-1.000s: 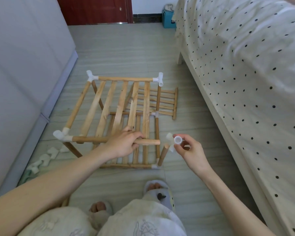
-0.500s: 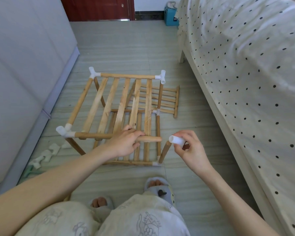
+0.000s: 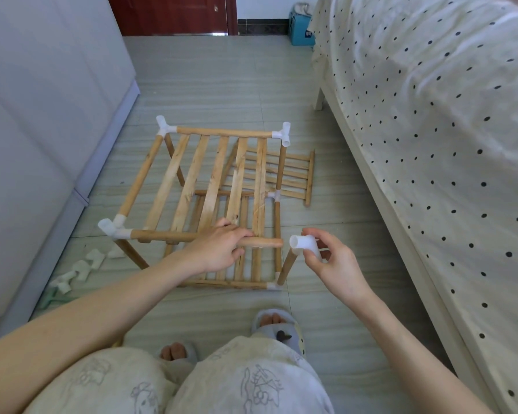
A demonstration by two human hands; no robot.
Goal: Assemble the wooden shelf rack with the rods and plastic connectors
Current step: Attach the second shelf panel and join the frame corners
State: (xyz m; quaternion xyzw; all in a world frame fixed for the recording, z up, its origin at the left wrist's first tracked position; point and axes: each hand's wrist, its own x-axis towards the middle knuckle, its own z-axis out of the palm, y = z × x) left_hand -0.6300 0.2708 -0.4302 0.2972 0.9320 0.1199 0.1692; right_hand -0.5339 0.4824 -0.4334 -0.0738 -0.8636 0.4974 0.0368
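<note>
**Connector turned to face the rail end**

Over the last second I rotated the white plastic connector (image 3: 304, 245) in my right hand (image 3: 331, 264). A moment earlier its open socket had pointed up toward me; at this point one socket faced left, straight at the bare end of the front rail (image 3: 263, 242), and its lower socket sat at the top of the leaning front-right upright (image 3: 287, 268). Whether that socket was already seated on the upright I could not tell. My right fingers were curled round the connector, pinching it from above and behind.

My left hand (image 3: 219, 249) kept its grip on the front rail near its free end, fingers wrapped over the top, holding it level. The rail end and the connector mouth were just apart, not yet touching.

The rack (image 3: 192, 180) stood on the floor (image 3: 222, 85) in front of my slippered feet, with three upper corners already fitted with connectors and this front-right one the only corner open. A spare slatted panel (image 3: 293, 174) lay flat behind it, beside the bed (image 3: 431, 144), and loose spare connectors (image 3: 81, 267) lay on the floor by the cabinet (image 3: 42, 115) to my left.

As I judged it, the turn meant the parts were lined up: what remained was to push the rail into the socket and close the top frame.
</note>
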